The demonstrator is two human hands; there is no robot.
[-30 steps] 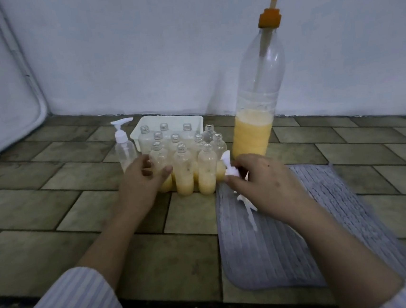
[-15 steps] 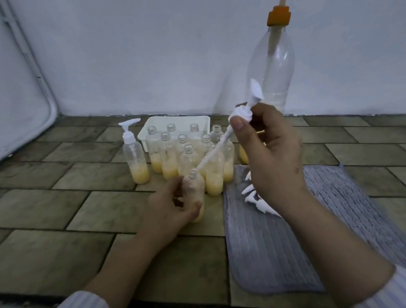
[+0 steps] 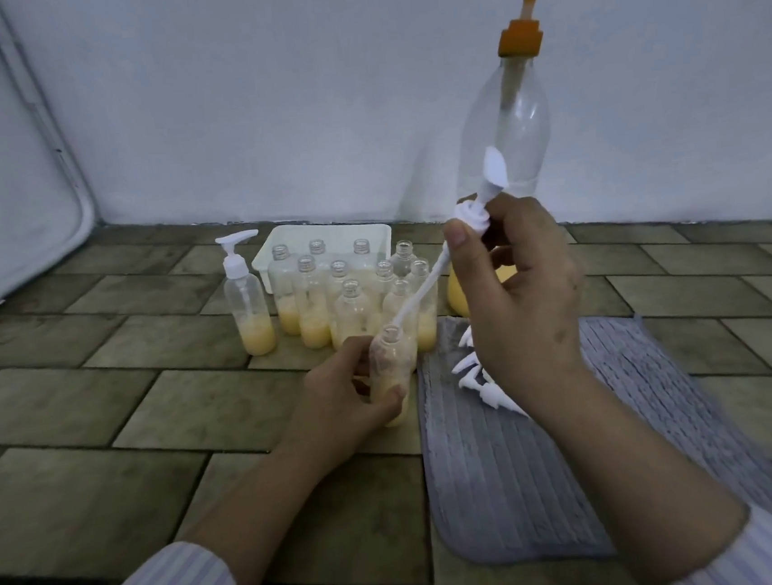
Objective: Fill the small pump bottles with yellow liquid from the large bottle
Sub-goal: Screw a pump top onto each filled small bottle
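Observation:
My left hand [image 3: 338, 403] grips a small clear bottle [image 3: 390, 367] with yellow liquid in its bottom, tilted above the tiled floor. My right hand [image 3: 516, 289] pinches a white pump head [image 3: 473, 217] by its collar; the tip of its dip tube [image 3: 417, 296] is at the bottle's open neck. Behind them stands a cluster of several uncapped small bottles [image 3: 352, 305], partly filled with yellow. One capped pump bottle [image 3: 247, 301] stands to the left. The large bottle [image 3: 508, 139] with an orange pump rises at the right, its yellow base mostly hidden by my right hand.
A white tray [image 3: 371, 234] sits behind the bottle cluster against the wall. A grey ribbed mat [image 3: 554, 441] lies on the tiles at the right, with several loose white pump heads [image 3: 477, 378] on its near-left part. A white wall closes the back.
My left hand lifted one small bottle out of the cluster toward me. My right hand raised a pump head from the mat and brought its tube down to the bottle's neck.

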